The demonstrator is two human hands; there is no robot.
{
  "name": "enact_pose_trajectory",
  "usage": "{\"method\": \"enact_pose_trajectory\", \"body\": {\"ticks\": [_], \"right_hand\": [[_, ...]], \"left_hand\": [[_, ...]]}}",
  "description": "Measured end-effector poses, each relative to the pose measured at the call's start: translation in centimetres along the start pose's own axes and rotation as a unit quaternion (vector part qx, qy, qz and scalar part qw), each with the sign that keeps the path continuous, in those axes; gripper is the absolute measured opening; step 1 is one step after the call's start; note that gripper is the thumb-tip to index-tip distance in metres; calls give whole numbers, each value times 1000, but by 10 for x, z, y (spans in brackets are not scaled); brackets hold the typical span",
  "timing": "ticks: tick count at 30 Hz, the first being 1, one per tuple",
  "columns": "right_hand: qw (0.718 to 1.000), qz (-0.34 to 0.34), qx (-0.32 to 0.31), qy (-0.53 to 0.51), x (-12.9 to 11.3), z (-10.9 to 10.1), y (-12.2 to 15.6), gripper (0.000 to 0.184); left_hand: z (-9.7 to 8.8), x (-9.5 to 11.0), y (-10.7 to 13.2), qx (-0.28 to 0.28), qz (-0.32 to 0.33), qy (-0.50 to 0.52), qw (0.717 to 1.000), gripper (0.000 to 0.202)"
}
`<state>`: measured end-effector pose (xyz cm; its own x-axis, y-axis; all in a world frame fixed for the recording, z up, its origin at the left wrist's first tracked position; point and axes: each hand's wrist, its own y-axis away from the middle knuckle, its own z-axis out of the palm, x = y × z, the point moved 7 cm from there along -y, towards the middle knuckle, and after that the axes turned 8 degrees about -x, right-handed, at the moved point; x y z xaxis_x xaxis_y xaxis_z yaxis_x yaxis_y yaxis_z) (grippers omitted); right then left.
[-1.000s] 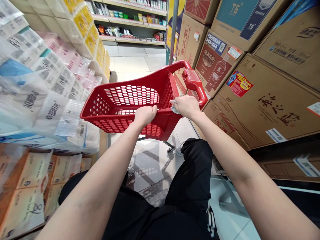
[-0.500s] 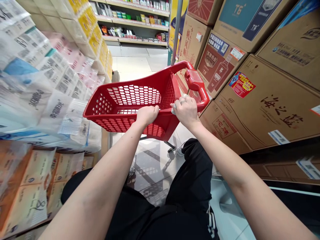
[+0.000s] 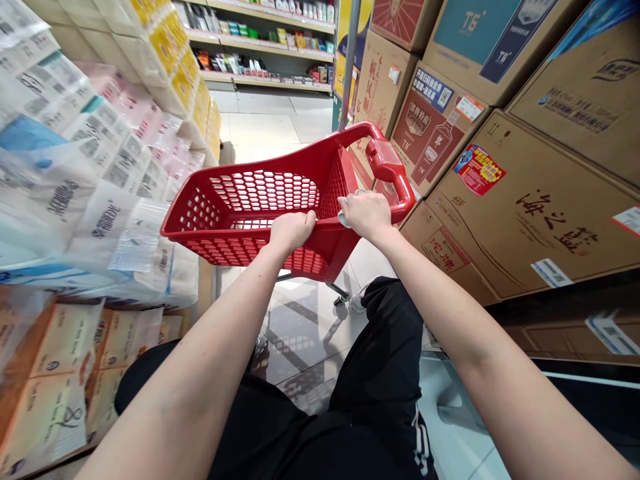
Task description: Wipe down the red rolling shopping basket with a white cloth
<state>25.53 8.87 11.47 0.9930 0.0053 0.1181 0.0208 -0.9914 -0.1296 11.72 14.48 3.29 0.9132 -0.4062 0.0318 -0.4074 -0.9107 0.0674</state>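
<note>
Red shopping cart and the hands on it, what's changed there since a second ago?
The right hand, with a pale cloth in its grasp, has shifted slightly along the near rim, away from the handle and toward the left hand. Nothing was let go or newly taken. The left hand stays on the rim, and the red cart stands as it was.

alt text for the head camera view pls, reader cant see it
A bare left hand holds the near rim of a red perforated plastic shopping cart, while the right hand holds a pale, cloth-like piece against the rim nearer the curved red handle. White plastic-wrapped packs stand left, brown printed cardboard boxes right.
</note>
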Motion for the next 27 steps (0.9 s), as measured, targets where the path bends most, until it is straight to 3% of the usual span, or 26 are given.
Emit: {"method": "enact_pose_trajectory", "body": {"ticks": [10, 19, 27], "right_hand": [[999, 4, 30, 25, -7, -8, 11, 49], [996, 18, -87, -10, 1, 16, -22, 38], [998, -46, 39, 14, -17, -6, 15, 44]], "left_hand": [[-1, 0, 1, 6, -3, 3, 1000, 59], [1, -1, 1, 2, -8, 15, 1000, 61], [0, -2, 3, 0, -12, 28, 1000, 59]]}}
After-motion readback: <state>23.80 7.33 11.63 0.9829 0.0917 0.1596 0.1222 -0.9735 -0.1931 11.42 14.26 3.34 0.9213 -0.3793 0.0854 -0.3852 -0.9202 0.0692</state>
